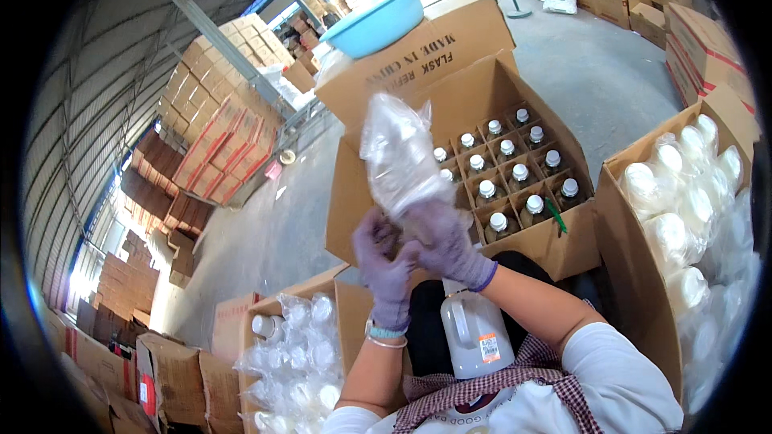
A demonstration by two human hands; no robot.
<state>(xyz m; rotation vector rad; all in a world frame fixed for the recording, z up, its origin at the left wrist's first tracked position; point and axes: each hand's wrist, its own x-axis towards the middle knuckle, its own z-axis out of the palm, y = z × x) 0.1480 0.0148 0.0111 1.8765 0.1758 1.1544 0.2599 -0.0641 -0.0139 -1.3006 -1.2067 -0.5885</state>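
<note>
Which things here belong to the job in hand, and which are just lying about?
Likely the job: clear plastic; divided carton; white-capped bottles; plastic-wrapped pieces; pale jug.

Probably just lying about: blue basin; distant stacked cartons.

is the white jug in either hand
No, the white jug sits at the person's lap, while the left hand and right hand are at the clear bag.

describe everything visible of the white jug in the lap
The jug is greyish-white, apparently plastic, with a loop handle and an orange and white sticker near its wide end. It rests in the person's lap, narrow end pointing away from the body. Whether the right forearm touches it is unclear.
</note>
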